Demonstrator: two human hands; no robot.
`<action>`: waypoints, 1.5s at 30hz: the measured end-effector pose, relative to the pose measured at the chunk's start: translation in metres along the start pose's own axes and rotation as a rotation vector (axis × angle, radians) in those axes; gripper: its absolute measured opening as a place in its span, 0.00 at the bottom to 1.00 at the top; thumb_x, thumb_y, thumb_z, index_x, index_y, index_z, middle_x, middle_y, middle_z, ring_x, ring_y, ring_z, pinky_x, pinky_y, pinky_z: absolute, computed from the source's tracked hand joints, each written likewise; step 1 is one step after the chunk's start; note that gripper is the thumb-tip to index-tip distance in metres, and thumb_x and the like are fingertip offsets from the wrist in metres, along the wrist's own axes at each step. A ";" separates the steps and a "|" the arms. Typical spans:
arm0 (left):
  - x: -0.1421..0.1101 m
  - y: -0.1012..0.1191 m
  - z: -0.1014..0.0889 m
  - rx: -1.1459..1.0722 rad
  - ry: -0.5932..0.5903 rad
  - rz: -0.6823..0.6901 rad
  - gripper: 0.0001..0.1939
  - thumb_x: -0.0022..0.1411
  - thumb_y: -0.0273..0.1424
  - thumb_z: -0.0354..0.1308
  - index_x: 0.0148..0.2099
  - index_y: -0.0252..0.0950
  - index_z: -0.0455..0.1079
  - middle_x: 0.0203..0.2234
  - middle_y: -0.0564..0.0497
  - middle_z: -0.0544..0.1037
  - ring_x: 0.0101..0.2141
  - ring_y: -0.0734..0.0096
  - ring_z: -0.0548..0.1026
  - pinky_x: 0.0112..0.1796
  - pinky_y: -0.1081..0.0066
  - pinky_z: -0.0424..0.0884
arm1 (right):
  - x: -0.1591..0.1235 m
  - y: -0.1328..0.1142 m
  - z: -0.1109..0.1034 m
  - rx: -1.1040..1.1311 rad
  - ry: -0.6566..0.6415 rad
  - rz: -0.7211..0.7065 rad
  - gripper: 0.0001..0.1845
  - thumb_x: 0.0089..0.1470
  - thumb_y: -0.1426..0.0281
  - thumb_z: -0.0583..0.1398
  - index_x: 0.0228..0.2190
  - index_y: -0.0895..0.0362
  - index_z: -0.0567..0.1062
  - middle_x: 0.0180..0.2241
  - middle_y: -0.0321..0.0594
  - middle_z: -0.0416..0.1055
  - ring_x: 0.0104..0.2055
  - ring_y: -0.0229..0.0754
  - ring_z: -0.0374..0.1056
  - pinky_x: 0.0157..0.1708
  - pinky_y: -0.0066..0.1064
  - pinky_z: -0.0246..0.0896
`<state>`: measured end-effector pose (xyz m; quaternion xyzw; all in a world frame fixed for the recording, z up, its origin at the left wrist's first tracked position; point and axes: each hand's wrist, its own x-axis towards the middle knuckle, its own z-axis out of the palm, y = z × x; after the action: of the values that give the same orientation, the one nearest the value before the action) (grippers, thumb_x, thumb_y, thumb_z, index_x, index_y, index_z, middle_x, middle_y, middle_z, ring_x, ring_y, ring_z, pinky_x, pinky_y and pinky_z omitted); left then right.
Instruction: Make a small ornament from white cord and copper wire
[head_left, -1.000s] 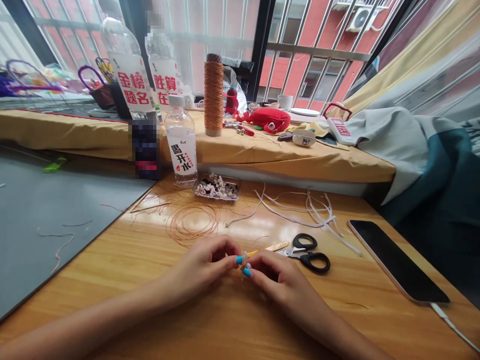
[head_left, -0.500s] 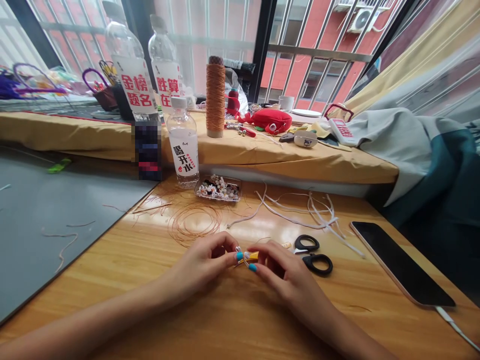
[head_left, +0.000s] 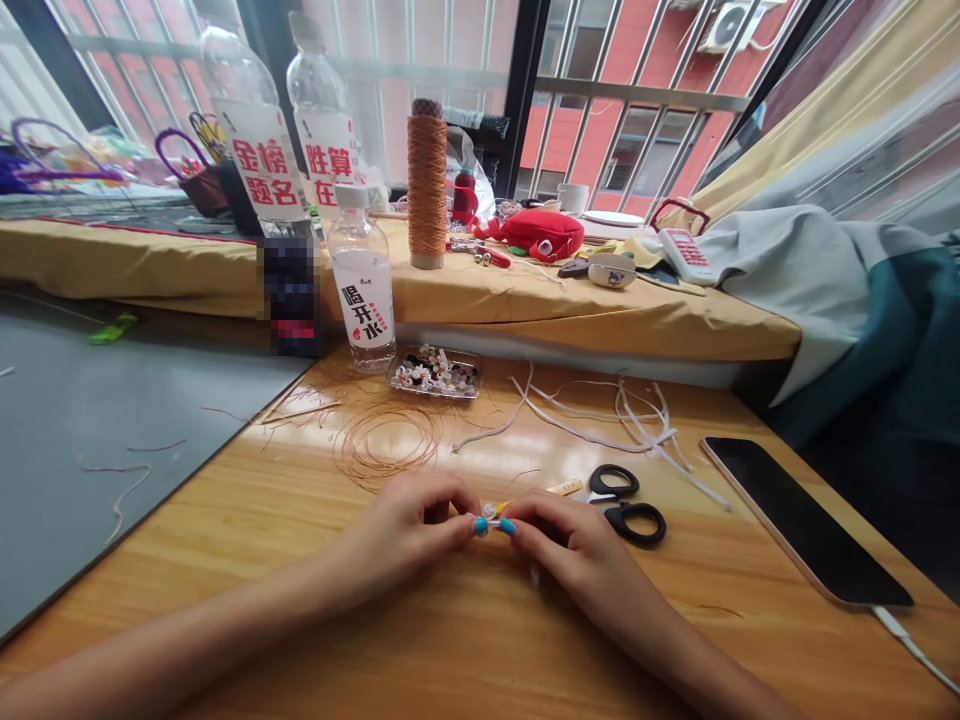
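While left hand [head_left: 424,520] and right hand [head_left: 574,545] both pinch it, fine fingertip work on a small white piece [head_left: 490,511] seems in hand.
Held above the tabletop [head_left: 420,640], well in from its far edge, it looks rounded, partly hidden; a next move would call for a light, steady touch.

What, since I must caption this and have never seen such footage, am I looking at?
There is no machine here: these are a person's bare hands, filmed by a camera worn on the head, looking forward and down. The left hand and right hand pinch a small whitish piece, too small to make out fully. On the wooden table lie scissors, coiled brownish cord, white strips, a phone and a clear tray of little pieces, near a bottle.
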<state>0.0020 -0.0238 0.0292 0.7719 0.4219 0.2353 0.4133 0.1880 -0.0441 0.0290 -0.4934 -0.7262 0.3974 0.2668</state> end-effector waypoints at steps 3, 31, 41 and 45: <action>0.000 -0.002 0.000 0.001 -0.017 0.006 0.10 0.56 0.34 0.50 0.32 0.34 0.70 0.24 0.54 0.71 0.26 0.77 0.64 0.27 0.77 0.59 | -0.001 -0.002 0.001 -0.014 -0.012 -0.005 0.10 0.52 0.67 0.53 0.27 0.58 0.72 0.20 0.33 0.67 0.22 0.32 0.61 0.25 0.23 0.54; -0.002 0.004 0.000 0.037 0.015 0.038 0.12 0.58 0.33 0.47 0.33 0.34 0.70 0.26 0.52 0.72 0.29 0.74 0.66 0.30 0.75 0.61 | -0.001 -0.004 -0.001 -0.096 0.135 -0.083 0.08 0.53 0.68 0.52 0.30 0.57 0.69 0.28 0.37 0.67 0.28 0.35 0.62 0.28 0.24 0.57; -0.001 -0.009 0.001 0.288 0.212 0.013 0.14 0.58 0.35 0.46 0.26 0.35 0.67 0.24 0.53 0.68 0.26 0.75 0.64 0.28 0.74 0.59 | 0.003 0.015 -0.005 -0.695 0.058 -0.379 0.10 0.55 0.70 0.49 0.35 0.57 0.68 0.37 0.44 0.66 0.31 0.38 0.65 0.29 0.29 0.60; 0.001 -0.010 -0.002 0.382 0.251 0.003 0.17 0.60 0.35 0.41 0.25 0.34 0.66 0.24 0.52 0.67 0.25 0.75 0.64 0.28 0.74 0.59 | 0.001 0.012 -0.004 -0.719 0.065 -0.510 0.10 0.56 0.72 0.47 0.32 0.59 0.68 0.34 0.44 0.68 0.33 0.40 0.65 0.31 0.30 0.60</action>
<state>-0.0034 -0.0192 0.0218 0.8015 0.5057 0.2458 0.2035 0.1968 -0.0392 0.0209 -0.3719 -0.9082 0.0252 0.1903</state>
